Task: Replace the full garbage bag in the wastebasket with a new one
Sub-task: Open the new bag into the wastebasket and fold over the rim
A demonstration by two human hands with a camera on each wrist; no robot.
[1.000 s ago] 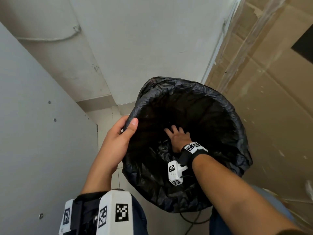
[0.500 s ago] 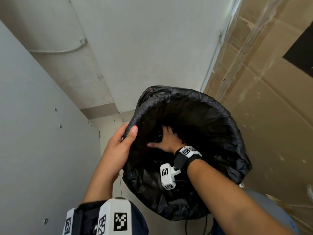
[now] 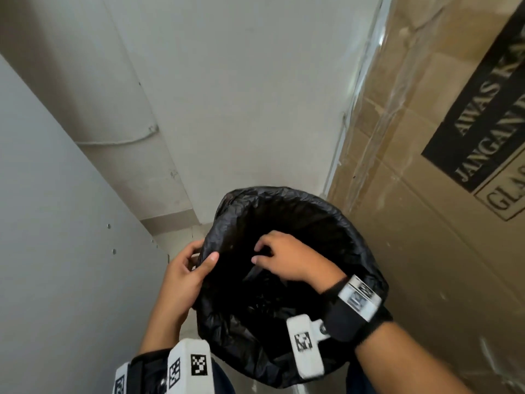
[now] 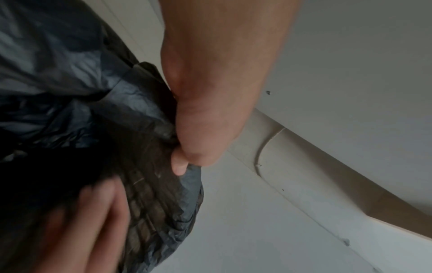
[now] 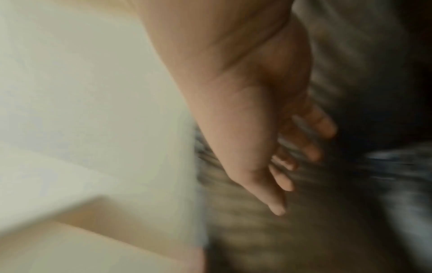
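Left hand (image 3: 181, 275) clamps the rim of the basket (image 4: 149, 199) with the folded edge of the black bag (image 3: 355, 251), thumb inside and fingers (image 4: 178, 166) outside. Right hand (image 3: 287, 258) lies inside the mouth with fingers loosely spread; blur hides whether it grasps any film. The bag lines the basket, its edge turned over the rim all round; the woven wall shows under the cuff in the left wrist view. The basket stands on the floor in a corner, between a white panel (image 3: 51, 223) and a cardboard box (image 3: 426, 223). Likely step: seating the liner. Risks, as judged: pressing down inside may drag the cuff off the far rim; thin film may tear at the pinch
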